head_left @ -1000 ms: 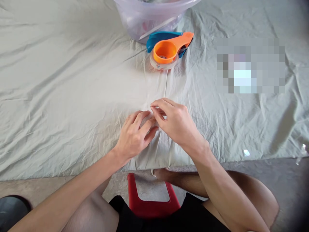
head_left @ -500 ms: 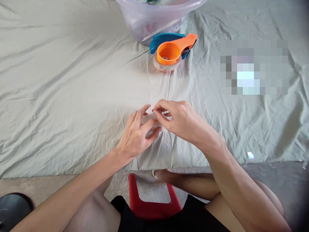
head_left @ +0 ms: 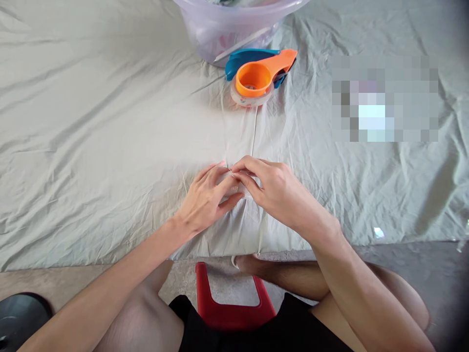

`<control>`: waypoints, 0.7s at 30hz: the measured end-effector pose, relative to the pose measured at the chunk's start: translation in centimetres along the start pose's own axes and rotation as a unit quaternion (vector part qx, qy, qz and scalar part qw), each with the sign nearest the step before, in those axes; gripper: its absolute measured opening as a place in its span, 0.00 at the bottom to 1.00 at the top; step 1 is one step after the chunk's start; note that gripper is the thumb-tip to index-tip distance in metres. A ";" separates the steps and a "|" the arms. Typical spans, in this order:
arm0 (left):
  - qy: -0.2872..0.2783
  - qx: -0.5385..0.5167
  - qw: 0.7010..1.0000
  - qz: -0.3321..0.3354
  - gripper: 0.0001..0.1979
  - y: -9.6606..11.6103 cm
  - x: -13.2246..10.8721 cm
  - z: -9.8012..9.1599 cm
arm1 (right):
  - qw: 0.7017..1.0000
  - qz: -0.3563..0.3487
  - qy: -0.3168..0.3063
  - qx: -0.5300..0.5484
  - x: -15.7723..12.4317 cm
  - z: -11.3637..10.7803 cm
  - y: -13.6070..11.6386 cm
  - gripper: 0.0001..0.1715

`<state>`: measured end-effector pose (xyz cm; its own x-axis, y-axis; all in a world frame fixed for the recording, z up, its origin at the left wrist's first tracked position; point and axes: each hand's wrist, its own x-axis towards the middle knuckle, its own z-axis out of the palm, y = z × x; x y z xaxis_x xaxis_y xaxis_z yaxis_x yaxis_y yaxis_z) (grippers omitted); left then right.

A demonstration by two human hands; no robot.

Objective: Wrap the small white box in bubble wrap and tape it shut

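Observation:
Near the front edge of the cloth-covered table, both hands meet at a small piece of clear plastic, mostly hidden by fingers. My left hand lies over its left side, fingers bent and gripping it. My right hand pinches the plastic's upper edge between thumb and forefinger, close to the left fingertips. Whether the plastic is a bag or a wrapper, I cannot tell. Further back lies an orange tape dispenser with a roll of clear tape, apart from both hands.
A translucent purple basin stands at the back, with a blue tool in front of it. Wrinkled grey-green cloth covers the table. A red stool is below the edge, and a dark round object at lower left.
My left fingers have come down and closed in on the plastic. My right hand has dipped slightly toward me, still pinching. The dispenser and basin stay put.

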<state>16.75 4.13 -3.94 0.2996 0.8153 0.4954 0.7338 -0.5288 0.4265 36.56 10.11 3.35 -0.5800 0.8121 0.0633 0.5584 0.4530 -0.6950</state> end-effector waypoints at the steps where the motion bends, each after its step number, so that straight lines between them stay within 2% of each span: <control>1: -0.002 -0.015 1.000 0.000 0.11 -0.1 0.0 0.1 | 1.000 -0.002 0.007 0.009 -0.1 0.1 0.0 0.11; 3: 0.004 -0.051 0.999 -0.014 0.13 -0.3 0.0 0.2 | 1.000 -0.009 0.017 0.018 -0.1 0.2 0.2 0.12; 7: 0.029 -0.099 0.993 -0.059 0.26 -0.3 -0.2 0.2 | 1.000 -0.026 0.016 0.001 -0.3 0.2 0.1 0.12; 11: -0.021 -0.124 0.989 -0.077 0.31 -0.1 -0.3 -0.1 | 0.995 -0.051 0.029 -0.081 -1.0 0.4 -0.4 0.14; 16: -0.045 -0.094 0.993 -0.050 0.29 -0.2 -0.4 0.3 | 0.969 -0.109 0.071 -0.210 -2.6 1.6 -1.4 0.20; 21: -0.086 -0.097 0.990 -0.056 0.26 -0.4 -0.5 0.3 | 0.957 -0.128 0.087 -0.247 -4.4 2.9 -1.5 0.31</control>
<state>16.51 3.97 -4.56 0.3352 0.8903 0.3082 0.6424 -0.4553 0.6165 36.59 4.80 2.03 -0.6511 0.6812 0.3348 0.6487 0.7284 -0.2207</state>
